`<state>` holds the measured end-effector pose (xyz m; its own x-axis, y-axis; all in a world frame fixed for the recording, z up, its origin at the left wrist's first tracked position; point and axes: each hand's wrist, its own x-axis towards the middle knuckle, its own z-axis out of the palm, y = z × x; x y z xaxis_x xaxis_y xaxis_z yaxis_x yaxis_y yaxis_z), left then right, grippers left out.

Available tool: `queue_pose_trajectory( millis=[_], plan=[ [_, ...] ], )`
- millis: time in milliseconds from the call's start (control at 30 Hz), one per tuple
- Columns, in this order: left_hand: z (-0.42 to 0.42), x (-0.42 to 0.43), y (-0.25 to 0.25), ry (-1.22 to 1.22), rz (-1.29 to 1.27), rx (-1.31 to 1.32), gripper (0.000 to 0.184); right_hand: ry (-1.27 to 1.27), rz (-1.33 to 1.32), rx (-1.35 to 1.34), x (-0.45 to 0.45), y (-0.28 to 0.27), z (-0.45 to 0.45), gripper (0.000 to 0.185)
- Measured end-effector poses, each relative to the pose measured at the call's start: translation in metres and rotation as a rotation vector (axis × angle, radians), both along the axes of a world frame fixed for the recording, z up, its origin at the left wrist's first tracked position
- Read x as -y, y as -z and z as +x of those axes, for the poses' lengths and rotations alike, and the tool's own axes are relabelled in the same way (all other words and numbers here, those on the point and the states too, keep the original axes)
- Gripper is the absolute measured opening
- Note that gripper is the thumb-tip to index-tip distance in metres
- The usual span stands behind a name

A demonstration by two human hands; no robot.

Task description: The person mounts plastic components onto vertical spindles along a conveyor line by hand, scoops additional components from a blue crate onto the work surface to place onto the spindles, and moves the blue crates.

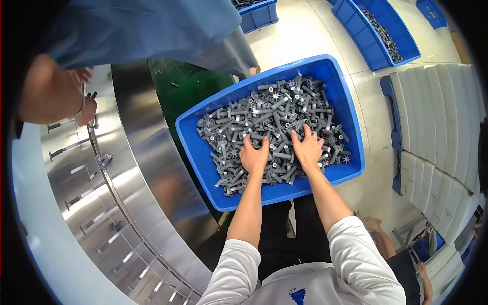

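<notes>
A large blue bin (189, 147) full of small grey plastic parts (277, 109) lies in front of me, its rim slightly tilted in view. My left hand (254, 154) rests among the parts near the middle, thumb and fingers apart, fingertips touching or partly sunk in the pile. To its right, my right hand (308, 146) is spread over the parts, its fingers apart. Neither hand visibly grips a part. Some fingertips are hidden between the pieces.
At left, a curved metal machine (147, 173) carries a row of rods (91, 221). A co-worker's hands (85, 104) are over it. More blue bins (378, 35) stand at the top, stacked white trays (437, 112) at right, and another person's arm (384, 239) at lower right.
</notes>
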<state>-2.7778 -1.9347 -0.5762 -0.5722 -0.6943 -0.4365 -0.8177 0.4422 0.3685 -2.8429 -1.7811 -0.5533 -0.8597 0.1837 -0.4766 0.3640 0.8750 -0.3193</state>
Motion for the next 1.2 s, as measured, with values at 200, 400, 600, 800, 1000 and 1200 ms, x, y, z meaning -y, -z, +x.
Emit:
queue_pose_trajectory(
  millis=[200,400,600,800,1000,1200],
  plan=[
    [0.003,0.02,-0.003,0.087,0.075,0.026,0.087,-0.073,-0.187,0.006,-0.011,0.01,-0.007,0.075],
    [-0.006,-0.006,0.0,-0.099,0.145,0.005,0.09,-0.101,-0.207,0.079,0.003,0.003,-0.011,0.065],
    [-0.007,0.018,0.017,-0.115,0.282,-0.015,0.091,-0.292,-0.148,0.218,0.046,0.002,-0.012,0.07],
    [-0.006,0.016,0.032,-0.211,0.258,-0.142,0.084,-0.273,-0.202,0.276,0.053,0.008,-0.02,0.068],
    [0.002,0.032,0.051,-0.198,0.261,-0.214,0.082,-0.232,-0.389,0.319,0.061,0.028,-0.02,0.073],
    [0.0,0.031,0.044,-0.304,0.418,-0.247,0.085,-0.242,-0.377,0.381,0.074,0.038,-0.023,0.074]
  ],
)
